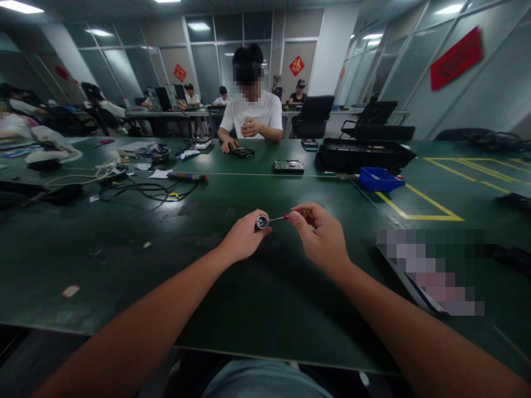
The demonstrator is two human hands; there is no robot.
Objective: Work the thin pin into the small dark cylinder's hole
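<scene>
My left hand [244, 236] is wrapped round a dark cylindrical part [262, 223] with a pale rim, its round end turned toward me. Inside that end are small details too fine to make out. Between the thumb and fingers of my right hand [321, 235] is a screwdriver [286, 217] with a red collar and a thin metal shaft. Its shaft points left, and the tip is at the rim of the cylindrical part; whether it touches cannot be told. Both hands are above the green table [257, 309].
Across the table a person [251, 113] handles a hard drive [241, 151]. Another drive [288, 166], a black tray [363, 155] and a blue bin [380, 179] stand at the back right. Cables [145, 190] and a pen-shaped tool [186, 176] lie left. A blurred flat object [409, 276] lies right.
</scene>
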